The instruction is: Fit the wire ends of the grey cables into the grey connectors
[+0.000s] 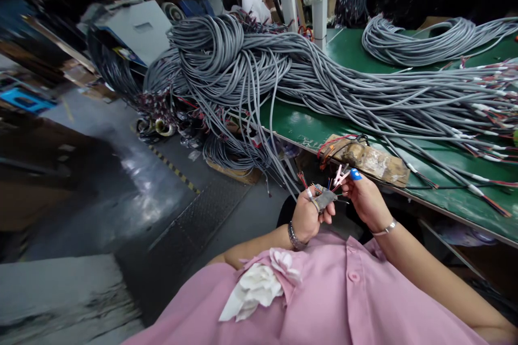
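Close in front of my body, my left hand [306,218] is closed around a worn grey block [324,198] with thin coloured wires sticking up from it. A grey cable end with a white band [309,193] and bare-looking coloured wires also runs into this hand. My right hand [368,204], with blue tape on one fingertip, pinches a small pink clip [340,176] just above the block. Some wire ends lie between the two hands. Exactly what the clip grips is too small to make out.
A large heap of grey cables [259,64] covers the green table [293,124] and hangs off its left edge. A taped wooden block [370,160] with wires lies at the near edge. Another cable coil [421,40] sits farther back. A person [257,2] is behind the table.
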`<state>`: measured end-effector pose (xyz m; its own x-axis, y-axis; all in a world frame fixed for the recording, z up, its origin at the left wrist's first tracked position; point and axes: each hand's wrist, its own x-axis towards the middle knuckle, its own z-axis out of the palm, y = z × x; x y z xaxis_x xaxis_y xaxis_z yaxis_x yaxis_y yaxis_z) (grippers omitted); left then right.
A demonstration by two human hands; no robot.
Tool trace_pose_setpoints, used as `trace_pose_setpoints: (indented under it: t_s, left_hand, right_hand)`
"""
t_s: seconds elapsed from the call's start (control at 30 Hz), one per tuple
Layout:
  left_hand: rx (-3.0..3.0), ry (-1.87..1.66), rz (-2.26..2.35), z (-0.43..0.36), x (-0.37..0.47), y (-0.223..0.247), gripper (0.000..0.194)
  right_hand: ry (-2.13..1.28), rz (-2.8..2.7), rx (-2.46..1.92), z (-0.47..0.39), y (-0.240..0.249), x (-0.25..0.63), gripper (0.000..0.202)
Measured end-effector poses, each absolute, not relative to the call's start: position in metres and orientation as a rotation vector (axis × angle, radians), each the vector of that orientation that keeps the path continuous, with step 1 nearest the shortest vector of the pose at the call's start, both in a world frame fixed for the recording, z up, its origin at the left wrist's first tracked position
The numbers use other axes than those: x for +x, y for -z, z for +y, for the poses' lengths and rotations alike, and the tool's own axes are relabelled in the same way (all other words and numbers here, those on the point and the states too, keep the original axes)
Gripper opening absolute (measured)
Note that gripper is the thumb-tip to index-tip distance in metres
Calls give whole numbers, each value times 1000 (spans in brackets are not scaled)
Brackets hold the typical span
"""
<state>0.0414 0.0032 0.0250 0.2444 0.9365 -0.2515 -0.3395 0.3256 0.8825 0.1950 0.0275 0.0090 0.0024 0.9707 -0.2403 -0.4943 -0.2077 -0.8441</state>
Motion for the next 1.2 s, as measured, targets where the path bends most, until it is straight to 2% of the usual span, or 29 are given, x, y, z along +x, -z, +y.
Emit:
trace_pose_setpoints:
  t_s: [0.23,0.73,1.0,1.2]
  left_hand:
    - [770,-1035,931,6,47,-17,27]
    - [748,-999,970,5,47,-11,27]
    - [802,-1023,929,-3,41,-17,28]
    - [875,-1049,993,-4,35,-19,33]
  right_hand:
    - [-1741,-549,-885,36,-9,186,40]
    - [-1645,-425,-957,37,-15,176,42]
    - [-1790,-521,-860,33,-9,187,52]
    - [-1894,-574,-830,28,-20,195,34]
